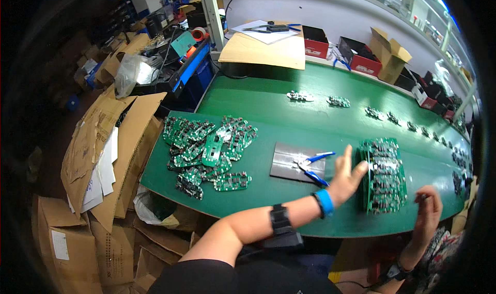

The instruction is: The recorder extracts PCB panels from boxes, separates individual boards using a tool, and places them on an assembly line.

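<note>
Circuit-board block (385,176) lying between left hand (346,178) and right hand (428,210)

Block is resting on the green table (243,95). Left hand is showing open, fingers apart, at the block's left edge; contact unclear. Right hand is hanging just beyond the lower right corner, fingers bending inward; cannot tell if it is gripping anything. Blue-handled pliers (304,165) are lying on a dark plate (284,162), left of left hand.

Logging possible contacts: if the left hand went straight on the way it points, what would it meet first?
The left hand would probably first meet the near side of the block of green circuit boards; whether they already touch is unclear from this view.
</note>
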The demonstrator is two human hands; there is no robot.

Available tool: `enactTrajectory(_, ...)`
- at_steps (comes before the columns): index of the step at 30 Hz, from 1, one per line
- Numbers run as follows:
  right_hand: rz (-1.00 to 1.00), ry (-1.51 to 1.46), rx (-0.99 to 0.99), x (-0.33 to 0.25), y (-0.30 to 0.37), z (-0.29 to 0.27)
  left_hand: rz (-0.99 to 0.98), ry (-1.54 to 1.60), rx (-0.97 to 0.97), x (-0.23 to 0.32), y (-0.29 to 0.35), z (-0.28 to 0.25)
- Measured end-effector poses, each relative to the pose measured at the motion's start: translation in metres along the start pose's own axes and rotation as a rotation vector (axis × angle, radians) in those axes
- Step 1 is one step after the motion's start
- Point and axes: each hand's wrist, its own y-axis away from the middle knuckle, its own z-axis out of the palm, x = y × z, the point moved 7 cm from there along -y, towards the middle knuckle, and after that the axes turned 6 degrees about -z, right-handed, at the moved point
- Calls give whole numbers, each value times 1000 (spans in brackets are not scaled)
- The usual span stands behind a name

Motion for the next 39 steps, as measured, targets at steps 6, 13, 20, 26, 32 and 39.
enactTrajectory(6,-333,472,-486,-13,-2,231,26,350,258,44,50,-140)
enactTrajectory(13,-4,894,-643,75,-64,263,-12,265,164,66,66,-187)
enactTrajectory(20,-252,712,-429,51,-50,252,44,69,-65,72,25,-145)
enactTrajectory(26,156,-72,-29,79,-8,225,109,-176,-321,75,-47,-65)
enactTrajectory(32,598,-1241,53,94,42,244,336,-606,-439,55,-96,3)
enactTrajectory(39,491,-1436,150,95,25,233,226,-483,-652,34,-112,14)
